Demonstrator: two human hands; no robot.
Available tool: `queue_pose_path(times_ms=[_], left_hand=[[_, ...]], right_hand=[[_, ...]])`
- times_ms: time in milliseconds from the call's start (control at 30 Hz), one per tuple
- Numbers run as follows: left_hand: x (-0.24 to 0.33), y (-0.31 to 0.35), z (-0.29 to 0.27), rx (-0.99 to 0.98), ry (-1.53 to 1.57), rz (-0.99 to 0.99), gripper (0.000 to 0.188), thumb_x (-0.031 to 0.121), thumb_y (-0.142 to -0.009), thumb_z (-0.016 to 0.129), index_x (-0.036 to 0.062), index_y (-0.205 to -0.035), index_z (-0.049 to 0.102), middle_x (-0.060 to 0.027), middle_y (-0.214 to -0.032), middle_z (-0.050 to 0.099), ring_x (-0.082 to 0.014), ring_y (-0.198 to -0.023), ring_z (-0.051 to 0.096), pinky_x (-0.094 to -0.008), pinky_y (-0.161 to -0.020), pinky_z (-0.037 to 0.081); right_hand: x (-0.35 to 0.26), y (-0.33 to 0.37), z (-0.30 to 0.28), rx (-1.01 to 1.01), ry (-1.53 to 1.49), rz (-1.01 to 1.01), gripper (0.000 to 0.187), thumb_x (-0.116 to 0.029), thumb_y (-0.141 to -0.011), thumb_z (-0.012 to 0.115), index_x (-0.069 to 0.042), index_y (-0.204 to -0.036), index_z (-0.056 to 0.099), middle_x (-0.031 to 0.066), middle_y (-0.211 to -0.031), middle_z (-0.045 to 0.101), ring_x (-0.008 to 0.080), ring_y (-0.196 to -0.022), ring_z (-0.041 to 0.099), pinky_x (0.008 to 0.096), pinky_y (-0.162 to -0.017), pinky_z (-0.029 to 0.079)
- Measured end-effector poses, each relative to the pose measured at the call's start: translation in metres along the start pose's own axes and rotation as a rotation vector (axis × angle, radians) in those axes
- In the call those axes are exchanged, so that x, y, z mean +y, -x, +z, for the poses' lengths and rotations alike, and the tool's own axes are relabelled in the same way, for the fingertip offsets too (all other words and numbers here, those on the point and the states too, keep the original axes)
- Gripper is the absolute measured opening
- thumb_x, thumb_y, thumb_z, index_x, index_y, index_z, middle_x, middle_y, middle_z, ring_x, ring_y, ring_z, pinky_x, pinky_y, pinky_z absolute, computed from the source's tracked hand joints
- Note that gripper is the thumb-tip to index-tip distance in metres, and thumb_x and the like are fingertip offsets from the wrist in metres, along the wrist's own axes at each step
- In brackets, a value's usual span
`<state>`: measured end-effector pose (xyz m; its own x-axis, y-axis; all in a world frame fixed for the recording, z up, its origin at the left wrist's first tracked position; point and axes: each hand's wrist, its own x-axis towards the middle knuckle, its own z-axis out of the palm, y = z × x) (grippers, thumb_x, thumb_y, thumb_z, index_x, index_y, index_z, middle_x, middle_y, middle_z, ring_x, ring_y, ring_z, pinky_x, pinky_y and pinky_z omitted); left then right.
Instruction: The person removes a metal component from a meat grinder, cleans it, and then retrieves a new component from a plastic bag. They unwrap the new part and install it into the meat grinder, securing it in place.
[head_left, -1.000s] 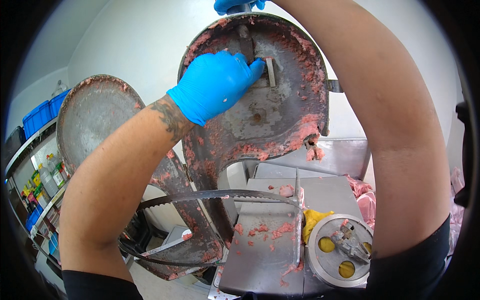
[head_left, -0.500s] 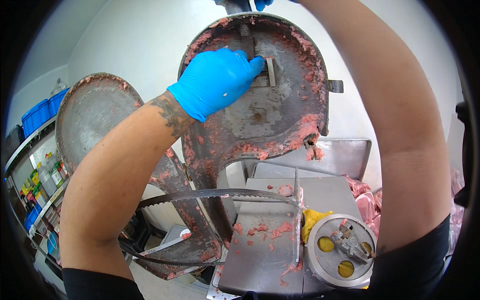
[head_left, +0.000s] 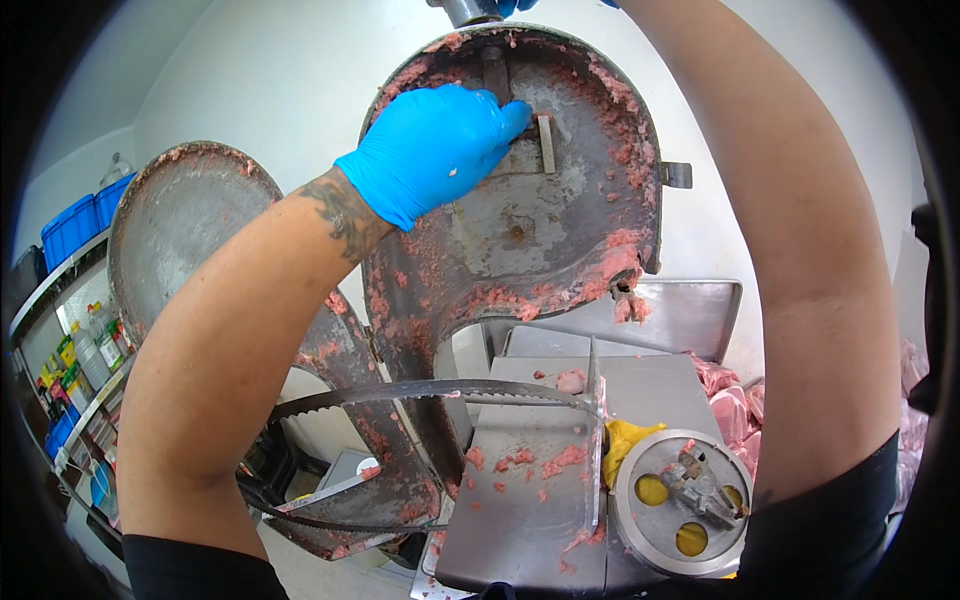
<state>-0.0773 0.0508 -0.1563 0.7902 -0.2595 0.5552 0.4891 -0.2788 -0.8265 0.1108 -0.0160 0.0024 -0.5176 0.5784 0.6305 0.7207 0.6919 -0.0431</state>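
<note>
My left hand (head_left: 435,145), in a blue glove, is inside the upper housing of a meat band saw (head_left: 515,235). Its fingers are curled closed beside an upright metal bar (head_left: 547,144), and what they grip is hidden behind the glove. A metal post (head_left: 494,72) runs down just above the hand. Over the housing's top rim, my right hand (head_left: 515,6), also blue-gloved, is mostly cut off by the picture's edge, next to a metal cylinder (head_left: 470,10). Pink meat scraps (head_left: 622,260) cling along the housing's inner walls.
The saw's hinged door (head_left: 195,235) hangs open at left. A loose toothed blade (head_left: 430,388) loops across the steel table (head_left: 515,525). A saw wheel (head_left: 640,540) lies at lower right by a yellow cloth (head_left: 628,440). Raw meat (head_left: 733,415) lies behind it; shelves (head_left: 75,265) stand left.
My left hand has risen slightly within the housing. The metal cylinder at the top shows more and leans further left, and my right hand has shifted a little beside it.
</note>
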Motion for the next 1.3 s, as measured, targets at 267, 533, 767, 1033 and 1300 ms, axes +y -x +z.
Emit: queue_pose_path(times_ms=[267,533,767,1033,1300], left_hand=[[0.006,0.004,-0.007,-0.021,0.007,0.029,0.034,0.013,-0.092,0.062,0.0124,-0.126,0.066,-0.0093,-0.083,0.064,-0.0275,-0.078,0.068,-0.0395,-0.055,0.058],[0.005,0.004,-0.008,-0.01,0.013,0.04,0.037,0.012,-0.091,0.062,0.0138,-0.128,0.066,-0.0085,-0.084,0.065,-0.0273,-0.079,0.068,-0.0386,-0.056,0.058],[0.004,0.003,-0.008,-0.068,0.028,0.022,0.036,0.013,-0.09,0.063,0.0138,-0.126,0.067,-0.0088,-0.083,0.066,-0.0277,-0.081,0.068,-0.0401,-0.059,0.058],[0.002,0.003,-0.005,-0.023,0.015,0.046,0.025,0.016,-0.091,0.063,0.0124,-0.114,0.069,-0.0096,-0.085,0.066,-0.0282,-0.082,0.068,-0.0414,-0.06,0.058],[0.002,0.002,-0.006,-0.031,0.087,0.025,0.025,0.02,-0.092,0.064,0.0135,-0.115,0.07,-0.0097,-0.087,0.066,-0.0293,-0.082,0.068,-0.0437,-0.063,0.058]], right_hand=[[0.006,-0.023,0.01,0.148,0.157,-0.06,0.03,-0.038,-0.084,0.072,-0.012,-0.099,0.074,0.0049,-0.087,0.071,0.0131,-0.082,0.063,0.0324,-0.07,0.049],[0.021,-0.041,0.008,0.065,-0.012,-0.088,0.025,-0.028,-0.083,0.065,-0.007,-0.094,0.074,0.0074,-0.085,0.072,0.0191,-0.075,0.065,0.0338,-0.07,0.05],[-0.011,-0.061,0.014,0.022,0.81,0.136,0.03,-0.031,-0.086,0.061,-0.007,-0.093,0.077,0.012,-0.093,0.077,0.0216,-0.086,0.073,0.0405,-0.083,0.053],[0.019,-0.039,0.019,0.105,-0.071,0.122,0.027,-0.027,-0.089,0.06,-0.007,-0.097,0.075,0.0086,-0.092,0.075,0.0198,-0.073,0.069,0.0394,-0.074,0.054],[-0.017,-0.077,0.036,0.004,0.938,0.137,0.035,-0.035,-0.092,0.058,-0.007,-0.106,0.075,0.0119,-0.101,0.074,0.0249,-0.086,0.069,0.0417,-0.081,0.053]])
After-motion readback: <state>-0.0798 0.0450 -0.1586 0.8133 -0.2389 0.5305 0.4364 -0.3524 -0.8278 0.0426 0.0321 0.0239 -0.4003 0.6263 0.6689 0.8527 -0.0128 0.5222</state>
